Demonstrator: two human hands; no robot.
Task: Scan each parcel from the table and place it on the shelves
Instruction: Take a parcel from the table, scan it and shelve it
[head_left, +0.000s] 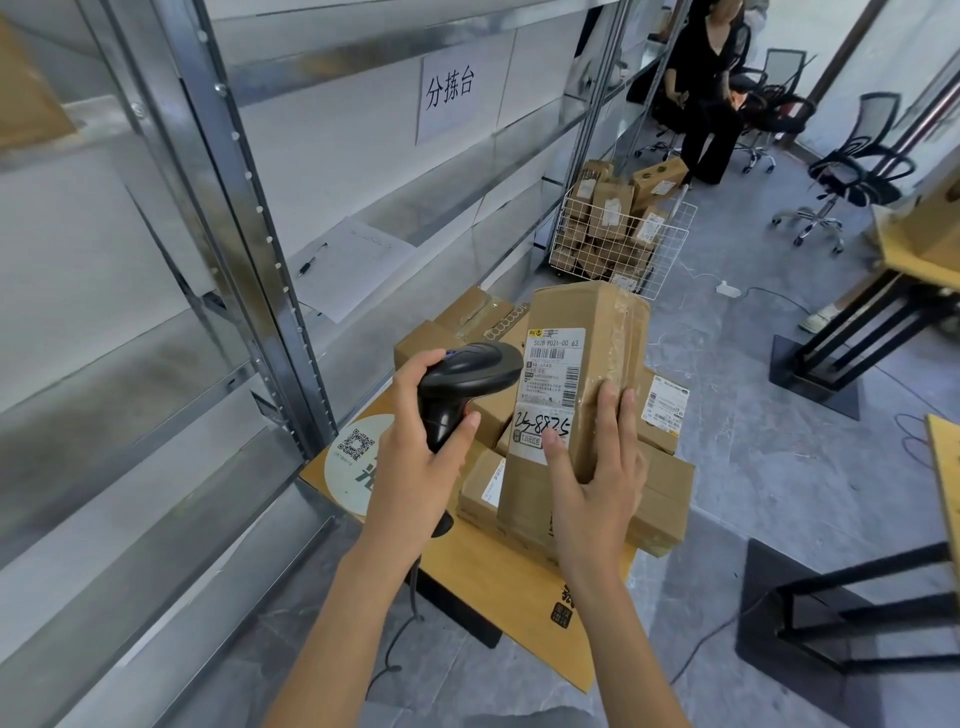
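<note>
Metal shelves (156, 322) are seen along the left side, with a sheet of paper (358, 265) and a pen (310, 264) laid on one level and a printed sign (449, 93) fixed above. A low wooden desk (498, 587) is set just beside the shelves, and a pile of cardboard parcels (662, 499) is stacked on it. Farther back, a white wire basket (621, 244) filled with more boxes is placed on the floor, and office chairs (852, 176) are stood near a seated person (709, 98).

A tall parcel (571, 374) is held upright above the pile, its shipping label (553, 374) turned toward the camera, with handwritten digits on a white patch below it. It is gripped by the right hand (597, 467), the thumb pressed on the front face and the fingers wrapped round the right edge. A black barcode scanner (462, 384) is clasped by its handle in the left hand (421, 447), its head pointed at the label from just beside the parcel. A cable (400, 639) is seen trailing on the floor below.
</note>
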